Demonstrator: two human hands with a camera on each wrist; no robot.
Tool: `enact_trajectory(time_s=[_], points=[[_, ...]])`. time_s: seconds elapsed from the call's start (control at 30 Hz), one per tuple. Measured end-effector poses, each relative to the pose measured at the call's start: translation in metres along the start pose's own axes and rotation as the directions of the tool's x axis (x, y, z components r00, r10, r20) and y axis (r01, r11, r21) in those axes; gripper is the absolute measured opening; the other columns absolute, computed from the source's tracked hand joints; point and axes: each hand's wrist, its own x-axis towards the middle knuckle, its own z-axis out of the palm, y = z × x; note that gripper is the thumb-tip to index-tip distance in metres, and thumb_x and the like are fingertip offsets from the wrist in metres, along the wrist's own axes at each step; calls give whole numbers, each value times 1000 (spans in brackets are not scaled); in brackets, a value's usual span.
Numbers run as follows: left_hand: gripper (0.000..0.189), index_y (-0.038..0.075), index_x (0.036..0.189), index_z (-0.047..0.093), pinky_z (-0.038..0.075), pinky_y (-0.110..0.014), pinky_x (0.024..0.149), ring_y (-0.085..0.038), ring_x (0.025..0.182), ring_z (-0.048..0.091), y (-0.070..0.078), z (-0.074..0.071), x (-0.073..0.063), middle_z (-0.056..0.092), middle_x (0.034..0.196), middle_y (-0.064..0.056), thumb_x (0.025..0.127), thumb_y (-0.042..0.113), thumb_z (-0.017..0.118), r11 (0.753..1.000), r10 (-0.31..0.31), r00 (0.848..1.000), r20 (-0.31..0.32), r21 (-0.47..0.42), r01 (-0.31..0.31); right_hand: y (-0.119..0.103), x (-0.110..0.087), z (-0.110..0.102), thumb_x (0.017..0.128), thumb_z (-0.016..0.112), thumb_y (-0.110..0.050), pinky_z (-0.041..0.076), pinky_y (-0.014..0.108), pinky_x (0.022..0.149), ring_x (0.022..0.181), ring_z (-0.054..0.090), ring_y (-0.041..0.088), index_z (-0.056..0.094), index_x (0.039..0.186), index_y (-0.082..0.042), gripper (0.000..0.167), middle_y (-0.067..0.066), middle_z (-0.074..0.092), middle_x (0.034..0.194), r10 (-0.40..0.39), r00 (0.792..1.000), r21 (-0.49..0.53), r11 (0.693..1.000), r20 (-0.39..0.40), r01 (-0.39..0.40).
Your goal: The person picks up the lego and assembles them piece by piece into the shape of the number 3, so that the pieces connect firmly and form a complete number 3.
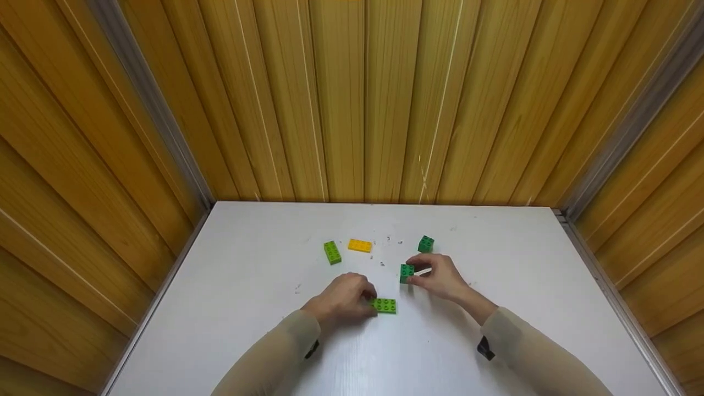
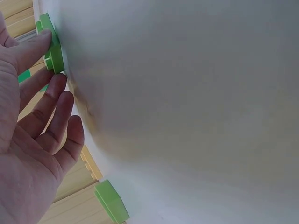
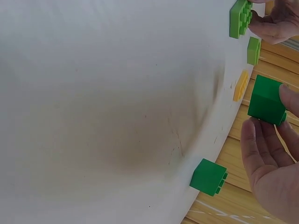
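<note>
Your left hand (image 1: 344, 295) pinched the left end of the gripped light-green brick (image 1: 386, 306), which seemed to rest studs up on the counter (image 1: 247, 253); that brick served as your landmark. Beyond it and a little to its right, your right hand (image 1: 441, 278) pinched the held dark-green brick (image 1: 406, 273) by its sides, apparently off the counter. To handle the pair well, you were best served by a light, level pinch low on the dark-green sides, studs left free, and by steadying the landmark against skidding. Your left hand was the likeliest obstruction, as it partly hid the landmark's left end. The loose yellow brick (image 1: 359, 245) lay beyond the landmark and slightly left, the loose light-green brick (image 1: 332, 253) beyond it and farther left. The loose dark-green brick (image 1: 426, 244) stood beyond the landmark to the right, near your right hand and perhaps easily knocked. Dark specks (image 1: 382, 264) marked the counter beyond the landmark, and a wood-panelled wall (image 1: 385, 110) rose behind everything.
</note>
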Motion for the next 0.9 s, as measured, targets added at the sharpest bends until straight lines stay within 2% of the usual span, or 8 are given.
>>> enact_trajectory(time_s=[0.2,0.4,0.63,0.77,0.9], points=[[36,20,122,87,58,-34,103,-9,97,63,0,-1,0,79,106,10,95,43,88,1000,-13,1000,1,-12,13,-4,-2,5,94,88,-8,69,36,96,119,79,33,80,128,-6,35,14,82,127,3,1000,22,1000,21,-4],[32,18,123,87,58,-33,98,-10,96,64,2,-3,2,80,108,6,98,37,83,1000,12,999,-50,-4,-12,-5,-4,9,94,88,-8,68,33,96,119,78,31,80,129,-7,35,13,82,128,12,999,38,999,49,-14],[35,19,130,85,61,-35,99,-13,102,69,12,-6,5,83,115,5,102,40,83,998,-31,995,-91,-63,25,-9,-7,13,95,88,-12,69,35,95,118,79,31,80,128,-7,34,11,83,126,-27,997,34,999,77,24],[42,19,139,80,63,-36,103,-16,111,74,15,-7,5,84,124,2,104,42,82,998,-1,993,-120,-57,-5,-12,-8,16,95,89,-13,69,35,95,115,79,29,81,127,-8,33,10,83,124,-43,994,39,998,96,39],[47,18,144,76,61,-39,108,-17,117,74,15,-9,4,83,130,1,105,43,80,998,38,990,-138,-54,-45,-13,-10,19,95,90,-15,69,33,95,114,79,26,81,127,-10,33,9,83,123,-38,993,35,999,112,34]])
